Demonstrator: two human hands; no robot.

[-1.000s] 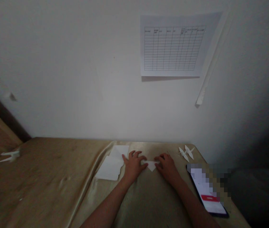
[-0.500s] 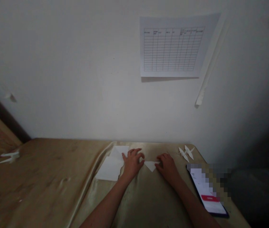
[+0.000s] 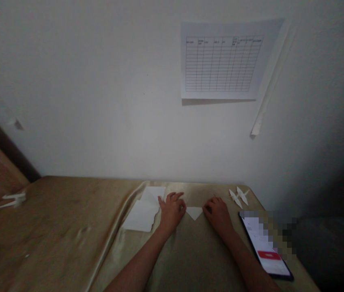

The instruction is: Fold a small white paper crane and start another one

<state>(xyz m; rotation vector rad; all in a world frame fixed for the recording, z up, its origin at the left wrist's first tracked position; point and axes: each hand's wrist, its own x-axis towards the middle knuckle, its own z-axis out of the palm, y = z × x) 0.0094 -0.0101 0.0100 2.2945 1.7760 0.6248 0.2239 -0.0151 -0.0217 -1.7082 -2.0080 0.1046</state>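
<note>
A small white folded paper triangle [image 3: 194, 212] lies on the tan cloth-covered table [image 3: 68, 227], its tip toward me. My left hand [image 3: 170, 210] rests at the triangle's left corner with fingers curled in a pinch on it. At the right corner my right hand [image 3: 219, 213] presses with curled fingers. Both hands lie low on the cloth.
A stack of white paper sheets [image 3: 144, 211] lies just left of my left hand. Two folded paper cranes [image 3: 238, 196] sit at the back right, another [image 3: 12, 199] far left. A phone [image 3: 266, 247] lies at the right edge. A printed table sheet [image 3: 223, 61] hangs on the wall.
My hands have drawn slightly apart, so more of the paper triangle shows between them. Fingers of the left hand have pulled in from a spread pose.
</note>
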